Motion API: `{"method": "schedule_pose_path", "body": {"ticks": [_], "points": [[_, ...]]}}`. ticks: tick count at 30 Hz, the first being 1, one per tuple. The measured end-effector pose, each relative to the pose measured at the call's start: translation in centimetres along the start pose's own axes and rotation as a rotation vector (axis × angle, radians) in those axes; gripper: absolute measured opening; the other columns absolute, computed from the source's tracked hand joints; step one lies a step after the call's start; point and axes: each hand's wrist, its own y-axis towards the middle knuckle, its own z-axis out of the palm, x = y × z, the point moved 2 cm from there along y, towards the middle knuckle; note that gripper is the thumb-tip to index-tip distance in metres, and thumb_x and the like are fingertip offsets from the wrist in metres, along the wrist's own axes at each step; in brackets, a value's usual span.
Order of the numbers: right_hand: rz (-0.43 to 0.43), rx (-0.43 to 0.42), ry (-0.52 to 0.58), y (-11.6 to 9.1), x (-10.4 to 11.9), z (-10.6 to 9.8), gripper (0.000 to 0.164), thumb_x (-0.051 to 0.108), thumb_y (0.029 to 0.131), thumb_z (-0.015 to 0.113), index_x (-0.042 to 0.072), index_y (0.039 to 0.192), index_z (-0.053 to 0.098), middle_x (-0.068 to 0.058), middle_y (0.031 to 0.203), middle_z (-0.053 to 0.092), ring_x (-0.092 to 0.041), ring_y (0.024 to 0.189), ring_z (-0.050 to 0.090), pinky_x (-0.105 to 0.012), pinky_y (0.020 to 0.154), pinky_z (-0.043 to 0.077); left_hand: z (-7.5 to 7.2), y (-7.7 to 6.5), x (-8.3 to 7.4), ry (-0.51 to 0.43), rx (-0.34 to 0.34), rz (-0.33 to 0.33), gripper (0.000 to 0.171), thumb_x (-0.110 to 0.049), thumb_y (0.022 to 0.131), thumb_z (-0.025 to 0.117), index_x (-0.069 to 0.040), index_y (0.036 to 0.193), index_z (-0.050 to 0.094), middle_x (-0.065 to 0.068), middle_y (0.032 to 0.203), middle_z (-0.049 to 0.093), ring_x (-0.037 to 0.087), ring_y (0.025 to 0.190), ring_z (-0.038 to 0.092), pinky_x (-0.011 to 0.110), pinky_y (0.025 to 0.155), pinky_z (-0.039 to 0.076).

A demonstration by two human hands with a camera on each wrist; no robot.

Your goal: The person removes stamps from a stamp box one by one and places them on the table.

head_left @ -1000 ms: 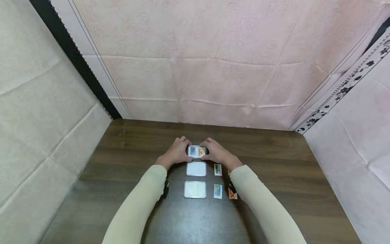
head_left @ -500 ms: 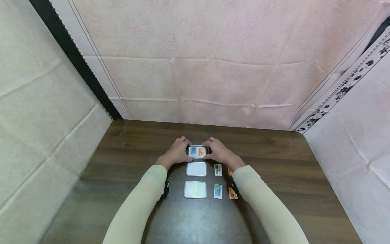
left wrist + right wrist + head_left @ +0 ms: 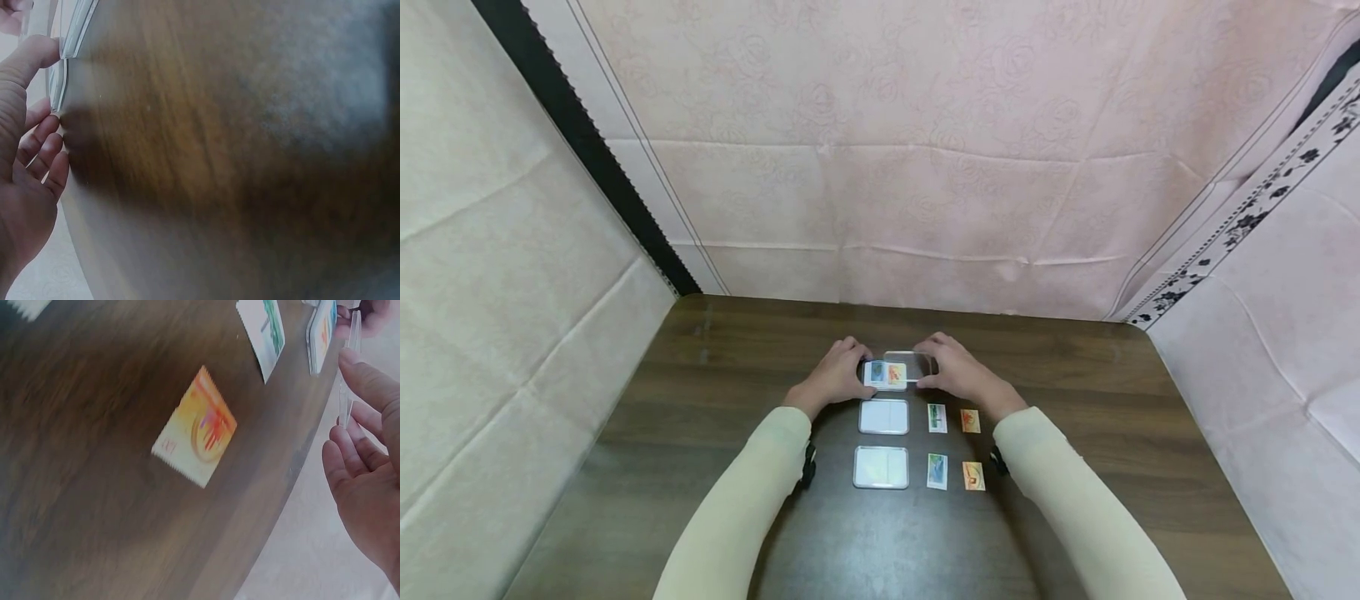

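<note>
In the head view my left hand (image 3: 837,375) holds the left side of a small white stamp case (image 3: 885,387), thumb at the near edge and fingers at the far one. Inside it lie a blue stamp (image 3: 877,372) and an orange stamp (image 3: 897,374) side by side. A clear flat lid (image 3: 916,367) is in my right hand (image 3: 958,373), pinched between thumb and fingers. It is raised off the case and shifted right, overlapping the case's right part in this view. The right wrist view shows the lid (image 3: 344,403) edge-on between thumb and fingers, apart from the case (image 3: 320,337).
Two white cases, a middle one (image 3: 883,417) and a near one (image 3: 881,467), stand in line toward me. To their right lie two blue-green stamps (image 3: 937,418) (image 3: 937,471) and two orange stamps (image 3: 971,421) (image 3: 973,476) on the wooden table (image 3: 1075,433). Pale cloth (image 3: 925,208) hangs behind.
The right hand has lifted the clear lid off the far case and moved it right and slightly away. The left hand has stayed on the case. The orange stamps have come out from behind the right sleeve.
</note>
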Motion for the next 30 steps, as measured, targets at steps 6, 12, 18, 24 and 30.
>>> {"method": "schedule_pose_path", "body": {"ticks": [6,12,18,24,30], "points": [[0.002,-0.010,0.007,-0.9,-0.6,-0.8,0.063,0.024,0.088,0.084,0.006,0.143,0.057,-0.010,0.137,0.055,-0.029,0.124,0.055,-0.048,0.105,0.049,0.1,0.0,0.1,0.005,0.002,-0.001,0.064,-0.042,0.081,0.085,-0.010,0.131,0.062,0.005,0.128,0.054,0.023,0.118,0.046,0.043,0.104,0.047],[0.003,-0.025,0.008,-1.9,-1.5,-1.4,0.063,0.024,0.088,0.084,0.007,0.143,0.058,-0.010,0.137,0.055,-0.029,0.125,0.054,-0.050,0.107,0.048,0.2,0.0,0.3,0.012,-0.006,0.003,0.064,-0.042,0.081,0.085,-0.010,0.131,0.062,0.004,0.127,0.054,0.023,0.118,0.046,0.042,0.104,0.047],[0.014,-0.049,0.003,-3.0,-2.9,-1.9,0.061,0.023,0.087,0.085,0.007,0.141,0.059,-0.011,0.137,0.055,-0.030,0.127,0.054,-0.052,0.107,0.047,0.2,0.0,0.3,0.001,-0.015,0.004,0.064,-0.042,0.080,0.086,-0.011,0.130,0.063,0.003,0.128,0.054,0.022,0.118,0.046,0.042,0.105,0.046],[0.018,-0.066,0.006,-4.3,-4.3,-2.4,0.061,0.021,0.087,0.085,0.007,0.140,0.059,-0.012,0.137,0.055,-0.033,0.127,0.054,-0.054,0.106,0.047,0.2,-0.2,0.2,-0.003,-0.015,-0.010,0.064,-0.042,0.080,0.086,-0.012,0.131,0.063,0.003,0.127,0.054,0.021,0.118,0.046,0.041,0.105,0.046],[0.035,-0.076,0.004,-5.6,-5.5,-3.1,0.059,0.020,0.087,0.084,0.005,0.139,0.059,-0.013,0.137,0.055,-0.034,0.126,0.055,-0.055,0.104,0.048,0.2,-0.1,0.1,-0.001,-0.015,-0.015,0.064,-0.043,0.080,0.086,-0.012,0.131,0.063,0.003,0.128,0.054,0.022,0.117,0.046,0.042,0.105,0.046]]}}
